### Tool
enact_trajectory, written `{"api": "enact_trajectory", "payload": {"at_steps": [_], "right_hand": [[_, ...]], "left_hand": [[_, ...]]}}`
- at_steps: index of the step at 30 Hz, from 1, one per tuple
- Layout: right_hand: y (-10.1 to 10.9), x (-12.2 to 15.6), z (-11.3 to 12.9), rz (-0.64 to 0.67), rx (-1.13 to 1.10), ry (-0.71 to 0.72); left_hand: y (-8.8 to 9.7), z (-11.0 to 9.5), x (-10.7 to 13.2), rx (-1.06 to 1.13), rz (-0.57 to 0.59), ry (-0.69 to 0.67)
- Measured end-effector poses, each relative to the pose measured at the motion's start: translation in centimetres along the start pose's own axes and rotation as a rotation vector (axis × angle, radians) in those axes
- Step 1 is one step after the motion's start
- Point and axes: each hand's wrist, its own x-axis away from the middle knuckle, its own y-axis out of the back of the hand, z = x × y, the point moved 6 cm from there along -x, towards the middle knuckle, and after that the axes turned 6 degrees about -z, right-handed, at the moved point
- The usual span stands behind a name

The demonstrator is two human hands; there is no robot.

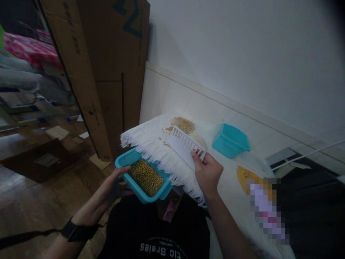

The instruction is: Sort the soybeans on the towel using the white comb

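My left hand (114,189) grips the near-left rim of a blue plastic container (134,187), which is held beside the table edge. Greenish beans (147,178) lie in the container. In my right hand (208,172) is a white slotted plastic piece (180,148), pinched at its near end and held over the cloth. Beyond it, a heap of pale yellowish beans or grains (183,125) is spread on the white fringed cloth (151,129), with a few strays around it. The fingers of my left hand below the container are partly hidden.
A second blue container (228,142) stands on the table to the right. Farther right are a yellow item (244,176), a blurred-out packet (266,212) and a dark object (309,208). A tall cardboard box (113,46) rises at the left, by the white wall (242,54).
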Motion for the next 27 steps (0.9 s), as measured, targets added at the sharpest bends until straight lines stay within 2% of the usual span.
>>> {"api": "enact_trajectory", "payload": {"at_steps": [7,13,27], "right_hand": [[-0.2,0.0,0.4,0.027,-0.008,-0.011],[0.0,0.4,1.2,0.039,-0.065,-0.039],[0.4,1.0,0.7,0.045,-0.026,-0.044]], "left_hand": [[-0.4,-0.3,0.7,0.001,0.060,-0.014],[-0.1,0.0,0.1,0.004,-0.003,0.008],[0.0,0.0,-0.1,-0.009,-0.018,0.019]]}}
